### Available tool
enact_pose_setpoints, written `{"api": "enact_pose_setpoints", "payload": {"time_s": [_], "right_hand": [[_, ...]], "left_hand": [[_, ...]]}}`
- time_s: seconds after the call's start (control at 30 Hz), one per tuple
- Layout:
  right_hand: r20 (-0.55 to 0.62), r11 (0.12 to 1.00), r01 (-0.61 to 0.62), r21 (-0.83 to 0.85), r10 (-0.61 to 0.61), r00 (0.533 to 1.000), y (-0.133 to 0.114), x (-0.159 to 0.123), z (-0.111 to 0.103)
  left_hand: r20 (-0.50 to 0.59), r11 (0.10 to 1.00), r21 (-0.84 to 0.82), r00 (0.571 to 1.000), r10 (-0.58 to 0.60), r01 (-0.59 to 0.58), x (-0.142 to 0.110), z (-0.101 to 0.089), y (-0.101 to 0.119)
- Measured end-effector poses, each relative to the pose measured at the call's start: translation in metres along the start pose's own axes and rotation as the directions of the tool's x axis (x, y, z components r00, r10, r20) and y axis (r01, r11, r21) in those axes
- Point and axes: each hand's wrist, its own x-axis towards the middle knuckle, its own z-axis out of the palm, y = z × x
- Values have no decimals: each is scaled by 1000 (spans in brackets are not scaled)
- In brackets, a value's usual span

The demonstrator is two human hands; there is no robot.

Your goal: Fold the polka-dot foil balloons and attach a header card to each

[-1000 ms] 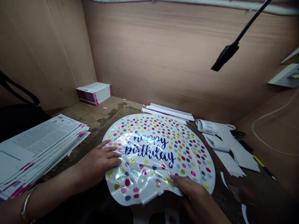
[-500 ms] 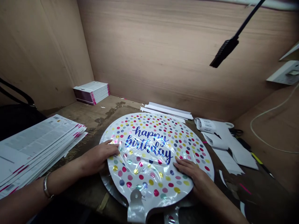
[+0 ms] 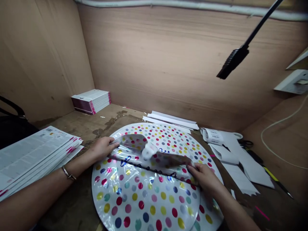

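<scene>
A flat foil balloon (image 3: 139, 199) with coloured dots lies before me, bent across its middle. Its tail end is folded up and over, and the white tail (image 3: 148, 150) rests near the centre. Parts of its blue lettering show along the fold. My left hand (image 3: 103, 149) is closed on the left end of the fold, and my right hand (image 3: 204, 176) pinches the right end. Underneath, and reaching out behind and to the right, lies another dotted foil balloon (image 3: 156, 134).
To the left lies a pile of printed cards (image 3: 38, 154); a smaller stack (image 3: 91, 99) sits in the back corner. Behind the balloons are white paper strips (image 3: 172, 120). At right are a label strip (image 3: 213, 136), scissors (image 3: 246, 143) and a yellow-black cutter (image 3: 275, 179). A black device (image 3: 232, 62) hangs above.
The top balloon has gone from lying flat, lettering up, to folded with its tail end raised inward. Both hands have gone from resting on it to gripping the fold's ends. The view has tilted slightly upward.
</scene>
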Motion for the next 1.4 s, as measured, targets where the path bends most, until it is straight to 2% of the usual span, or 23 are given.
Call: {"api": "enact_pose_setpoints", "payload": {"time_s": [0.17,0.37,0.53,0.67,0.87,0.97,1.07,1.23,1.33,1.4], "right_hand": [[-106,991,-68,-111,56,993,-4,7,7],[-137,976,-91,-197,64,989,-11,4,8],[-161,967,-113,-229,77,984,-11,4,7],[-164,965,-133,-226,97,982,-7,1,7],[-122,972,-55,-229,28,992,-1,-4,4],[-128,968,-86,-235,57,990,0,-3,1],[-135,962,-109,-249,77,988,2,1,0],[-143,956,-117,-268,81,986,3,2,3],[-155,949,-112,-296,68,986,-1,0,6],[-159,940,-109,-322,60,985,-3,-1,6]], "left_hand": [[-45,997,71,998,-34,37,0,1,-1],[-48,993,114,999,20,-14,-9,2,-9],[-52,996,66,997,-64,67,-12,2,-10],[-48,993,105,997,-57,61,-12,3,-11],[-65,989,148,998,-16,26,-13,8,-13],[-98,984,178,995,-1,19,-13,12,-9],[-111,978,203,994,-24,46,-10,15,-8],[-59,964,250,995,-74,86,-4,9,-11],[-137,926,365,989,-49,97,-9,8,3],[-212,911,413,974,79,16,-20,16,25]]}}
